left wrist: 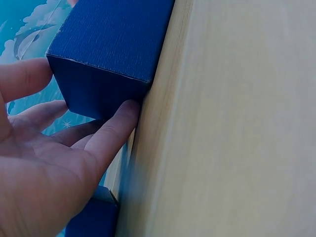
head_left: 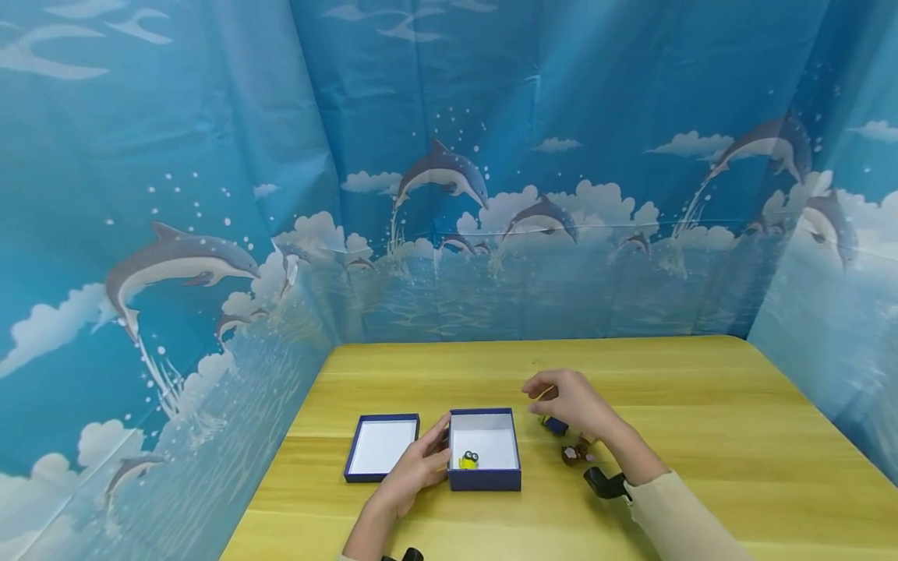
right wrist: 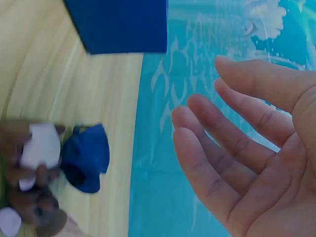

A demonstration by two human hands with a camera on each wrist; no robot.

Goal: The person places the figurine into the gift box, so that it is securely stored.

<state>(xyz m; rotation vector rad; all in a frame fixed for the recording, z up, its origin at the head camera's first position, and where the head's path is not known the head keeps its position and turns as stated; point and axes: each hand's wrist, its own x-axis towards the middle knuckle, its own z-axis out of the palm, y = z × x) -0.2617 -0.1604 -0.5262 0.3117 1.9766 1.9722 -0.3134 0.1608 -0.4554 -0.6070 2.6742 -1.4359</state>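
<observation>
My left hand (head_left: 419,465) rests against the left side of an open blue box (head_left: 484,480) with a white inside. In the left wrist view, its extended fingers touch the wall of the box (left wrist: 111,44). A small yellow figure with big round eyes (head_left: 468,460) sits inside, near the front left. My right hand (head_left: 570,401), fingers loosely bent and holding nothing, hovers right of the box. Below it on the table lie a small blue figure (head_left: 556,425) and a brown-and-white animal figure (head_left: 571,454). Both figures also show in the right wrist view, beside the empty palm (right wrist: 256,192).
A shallow blue lid (head_left: 382,446), white side up, lies left of the box behind the left hand. Everything stands on a yellow wood-grain table (head_left: 666,382). A blue dolphin-print curtain (head_left: 449,280) hangs along its back and sides.
</observation>
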